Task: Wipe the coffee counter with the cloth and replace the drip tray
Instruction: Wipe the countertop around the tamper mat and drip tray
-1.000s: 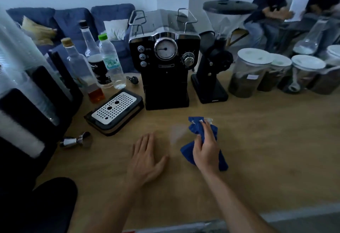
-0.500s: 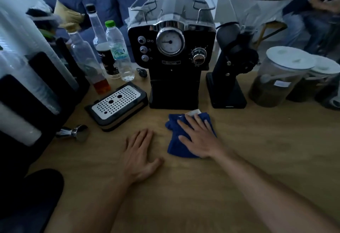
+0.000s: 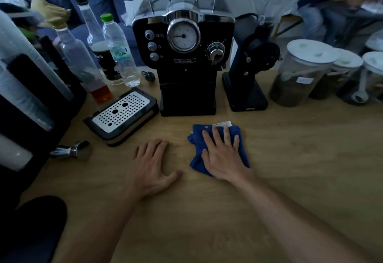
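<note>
Cloth, blue and folded, lies flat on the desk, mid-desk, just in front of the coffee machine and a bit right of its base. Right hand is palm-down on top of it, fingers straight and slightly spread, pressing the cloth down, not curled round it. A small white bit pokes out at the cloth's far edge, possibly a label; too small to tell.

Left hand is palm-down on bare desk just left of the cloth, not touching it. Its fingers are straight and close together, thumb out to the side, holding nothing.

Drip tray is out of the machine. It sits on the desk left of the machine's base, turned at an angle, perforated metal grate facing up. Its right corner is just beside the base; cannot tell if they touch.

Tamper lies on its side near the desk's left edge, in front of the tray. Three bottles stand behind the tray toward the far left corner. Grinder stands right of the machine, apart from it. White-lidded jars line the far edge toward the right corner.
</note>
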Demonstrator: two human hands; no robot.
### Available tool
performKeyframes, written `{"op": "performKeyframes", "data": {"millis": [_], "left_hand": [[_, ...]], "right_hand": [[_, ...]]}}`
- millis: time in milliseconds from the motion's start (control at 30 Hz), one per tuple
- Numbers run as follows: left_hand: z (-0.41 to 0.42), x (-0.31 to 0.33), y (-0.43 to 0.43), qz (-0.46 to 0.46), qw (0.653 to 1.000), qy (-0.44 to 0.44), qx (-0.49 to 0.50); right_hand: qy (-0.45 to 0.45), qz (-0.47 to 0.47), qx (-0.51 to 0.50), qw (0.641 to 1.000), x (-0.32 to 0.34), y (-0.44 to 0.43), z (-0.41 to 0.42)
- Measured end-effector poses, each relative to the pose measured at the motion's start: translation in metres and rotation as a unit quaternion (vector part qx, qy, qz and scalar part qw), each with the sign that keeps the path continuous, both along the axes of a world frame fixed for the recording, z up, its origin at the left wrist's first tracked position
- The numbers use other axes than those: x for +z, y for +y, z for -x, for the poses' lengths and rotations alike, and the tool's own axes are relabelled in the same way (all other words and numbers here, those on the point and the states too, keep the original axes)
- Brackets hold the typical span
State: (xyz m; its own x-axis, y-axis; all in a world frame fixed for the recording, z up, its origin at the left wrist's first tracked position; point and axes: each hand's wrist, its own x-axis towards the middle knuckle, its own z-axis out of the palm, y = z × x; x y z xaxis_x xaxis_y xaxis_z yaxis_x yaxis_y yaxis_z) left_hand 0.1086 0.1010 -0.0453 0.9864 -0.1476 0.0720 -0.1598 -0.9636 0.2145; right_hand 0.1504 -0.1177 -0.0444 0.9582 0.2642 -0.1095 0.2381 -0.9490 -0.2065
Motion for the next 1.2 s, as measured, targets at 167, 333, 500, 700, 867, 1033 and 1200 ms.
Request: {"op": "performKeyframes", "data": {"millis": [167,333,500,700,867,1033,1200], "left_hand": [[-0.008,-0.008,0.008,0.020,0.999,0.025,-0.011],[-0.008,-0.009,0.011,0.015,0.998,0.055,-0.031],[-0.003,-0.007,0.010,0.004,0.996,0.069,-0.057],[-0.012,-0.004,0.009,0.004,0.995,0.077,-0.057],[-0.005,-0.004,0.012,-0.008,0.994,0.089,-0.055],[-0.005,-0.002,0.009,-0.013,0.995,0.085,-0.052],[-0.009,-0.004,0.012,-0.010,0.996,0.073,-0.051]], "right_hand": [[-0.017,-0.009,-0.060,0.998,0.001,0.032,-0.027],[-0.008,0.031,0.048,0.998,-0.002,0.009,0.002],[0.006,0.042,-0.026,0.999,-0.001,-0.004,0.003],[-0.004,0.039,-0.071,0.997,0.000,0.024,-0.026],[0.008,0.057,0.052,0.997,0.002,-0.008,0.008],[0.022,0.027,-0.072,0.997,0.000,0.001,-0.016],[0.012,0.030,-0.012,0.999,0.001,0.016,-0.019]]}}
